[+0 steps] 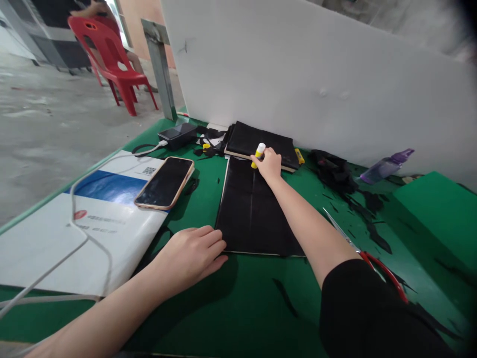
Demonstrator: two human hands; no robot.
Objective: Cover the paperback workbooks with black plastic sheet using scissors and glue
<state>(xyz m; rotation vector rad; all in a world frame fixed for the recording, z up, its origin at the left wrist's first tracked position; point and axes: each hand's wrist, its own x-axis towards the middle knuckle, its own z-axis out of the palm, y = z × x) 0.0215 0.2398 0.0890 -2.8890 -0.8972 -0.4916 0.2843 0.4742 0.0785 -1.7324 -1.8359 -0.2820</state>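
My right hand (270,165) grips a glue stick (260,151), yellow with a white end, above the far edge of a black-covered flat board or book (257,214). The black surface lies on the table with a light crease down its middle and a pale edge along the near side. My left hand (199,248) rests at the near left corner of this black piece, fingers bent slightly and thumb apart, with nothing visible in it. Beyond my right hand lies a stack of black-covered books (261,140).
Red-handled scissors (383,273) lie right of my right arm, among black scraps (368,223). A purple spray bottle (385,166) and green box (439,214) are farther right. Left are a phone (166,183), a printed white sheet (100,233) and a cable. A person sits on a red chair (112,64).
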